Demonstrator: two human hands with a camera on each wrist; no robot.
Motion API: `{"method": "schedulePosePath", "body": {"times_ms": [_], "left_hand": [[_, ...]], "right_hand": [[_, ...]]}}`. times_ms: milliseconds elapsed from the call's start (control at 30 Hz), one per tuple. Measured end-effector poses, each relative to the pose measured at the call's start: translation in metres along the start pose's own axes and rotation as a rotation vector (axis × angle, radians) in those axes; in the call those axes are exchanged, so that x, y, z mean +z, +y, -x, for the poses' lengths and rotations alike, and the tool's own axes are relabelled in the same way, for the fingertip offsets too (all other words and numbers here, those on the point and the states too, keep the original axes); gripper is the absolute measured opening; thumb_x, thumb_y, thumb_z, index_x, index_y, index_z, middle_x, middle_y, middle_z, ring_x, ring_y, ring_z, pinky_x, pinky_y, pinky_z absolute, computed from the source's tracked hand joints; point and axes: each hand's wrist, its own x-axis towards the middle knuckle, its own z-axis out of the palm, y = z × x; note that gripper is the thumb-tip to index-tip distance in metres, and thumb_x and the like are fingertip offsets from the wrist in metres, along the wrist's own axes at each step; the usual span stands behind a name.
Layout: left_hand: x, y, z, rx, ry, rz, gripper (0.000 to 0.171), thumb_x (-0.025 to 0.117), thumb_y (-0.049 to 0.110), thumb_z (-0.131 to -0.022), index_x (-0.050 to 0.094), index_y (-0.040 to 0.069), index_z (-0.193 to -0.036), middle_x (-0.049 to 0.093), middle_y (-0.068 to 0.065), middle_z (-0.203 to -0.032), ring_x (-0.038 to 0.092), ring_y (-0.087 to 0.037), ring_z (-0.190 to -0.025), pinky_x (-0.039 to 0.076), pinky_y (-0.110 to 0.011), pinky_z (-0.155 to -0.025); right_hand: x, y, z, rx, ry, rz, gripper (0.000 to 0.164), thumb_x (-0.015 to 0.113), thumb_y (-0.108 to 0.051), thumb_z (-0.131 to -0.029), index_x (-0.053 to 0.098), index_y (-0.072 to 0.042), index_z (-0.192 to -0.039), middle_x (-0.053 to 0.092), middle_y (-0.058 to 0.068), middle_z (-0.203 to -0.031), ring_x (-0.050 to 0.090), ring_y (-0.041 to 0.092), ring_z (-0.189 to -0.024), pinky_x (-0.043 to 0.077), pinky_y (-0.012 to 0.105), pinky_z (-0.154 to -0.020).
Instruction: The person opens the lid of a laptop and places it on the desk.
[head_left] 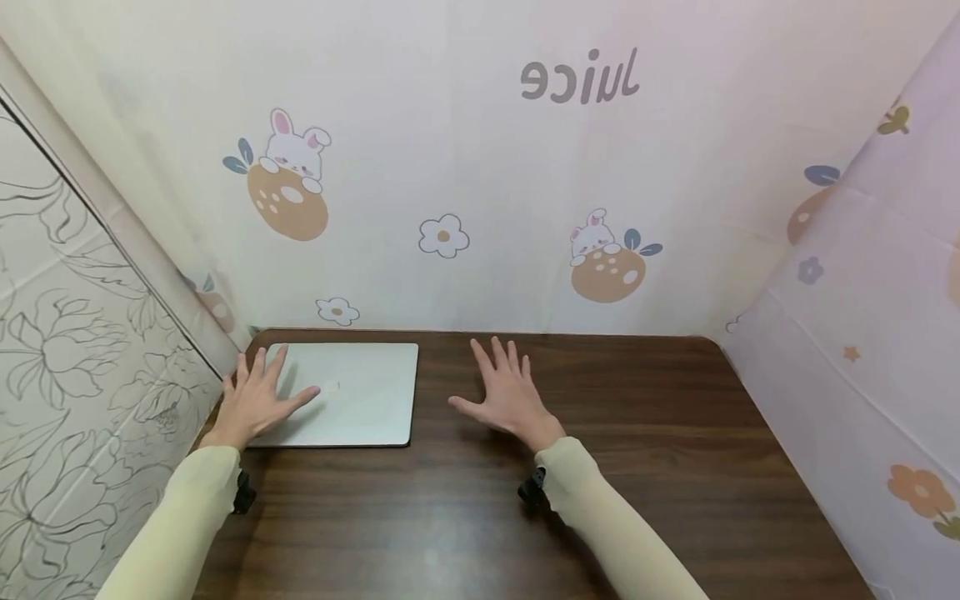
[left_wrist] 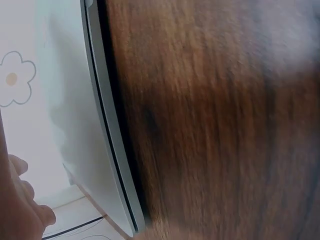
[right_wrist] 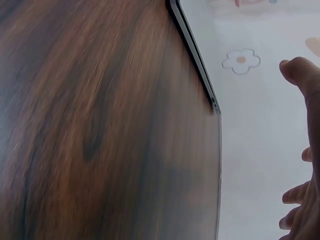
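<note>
A closed silver laptop [head_left: 367, 392] lies flat at the back left of a dark wooden table [head_left: 450, 517]. Over its left end my left hand [head_left: 255, 400] is spread, thumb pointing right across the lid, and its shadow falls there. In the left wrist view the laptop's edge [left_wrist: 112, 135] runs beside a few of that hand's fingers [left_wrist: 30, 192], which look apart from the lid. To the right of the laptop, my right hand [head_left: 513, 400] is spread above the wood with nothing in it. The right wrist view shows its thumb [right_wrist: 300, 72] and the laptop's edge [right_wrist: 192, 47].
A pale curtain [head_left: 495, 167] printed with rabbits, fruit and flowers hangs behind the table. Another printed sheet [head_left: 885, 375] borders the right side, and a line-drawn floral panel [head_left: 67, 350] stands on the left. Each wrist bears a small black camera [head_left: 532, 487].
</note>
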Motion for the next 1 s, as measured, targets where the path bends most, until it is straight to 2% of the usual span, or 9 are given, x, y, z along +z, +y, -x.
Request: {"method": "schedulePosePath", "body": {"times_ms": [367,567,733,1000], "left_hand": [[0.004,0.001,-0.008,-0.007,-0.002,-0.030,0.112,0.051,0.083,-0.087,0.002,0.023,-0.168,0.020,-0.035,-0.165,0.006,-0.067,-0.148,0.006,-0.089,-0.105],[0.016,0.001,-0.010,-0.019,-0.006,-0.007,0.112,0.052,0.083,-0.087,0.003,0.022,-0.168,0.015,-0.034,-0.166,0.003,-0.067,-0.149,-0.002,-0.090,-0.104],[0.026,0.001,-0.013,-0.019,-0.009,0.002,0.112,0.052,0.082,-0.088,0.006,0.019,-0.168,0.010,-0.035,-0.167,0.002,-0.067,-0.148,-0.001,-0.089,-0.105],[0.025,-0.002,-0.012,-0.037,-0.024,0.001,0.114,0.050,0.083,-0.088,0.009,0.013,-0.167,0.010,-0.040,-0.164,0.003,-0.068,-0.147,0.001,-0.088,-0.106]], "right_hand": [[0.020,-0.019,-0.013,-0.022,0.011,-0.045,0.105,0.054,-0.081,-0.087,0.016,-0.024,-0.167,0.016,0.021,-0.171,0.008,0.050,-0.157,0.012,0.070,-0.122],[0.034,-0.030,-0.015,-0.021,-0.013,-0.077,0.104,0.054,-0.080,-0.088,0.016,-0.024,-0.167,0.019,0.023,-0.170,0.012,0.052,-0.156,0.014,0.070,-0.122],[0.044,-0.039,-0.018,-0.006,-0.030,-0.099,0.103,0.054,-0.079,-0.088,0.017,-0.024,-0.167,0.020,0.023,-0.169,0.015,0.052,-0.155,0.015,0.070,-0.122],[0.059,-0.054,-0.020,0.000,-0.087,-0.171,0.102,0.054,-0.079,-0.088,0.018,-0.025,-0.167,0.020,0.023,-0.170,0.013,0.053,-0.155,0.014,0.069,-0.123]]}}
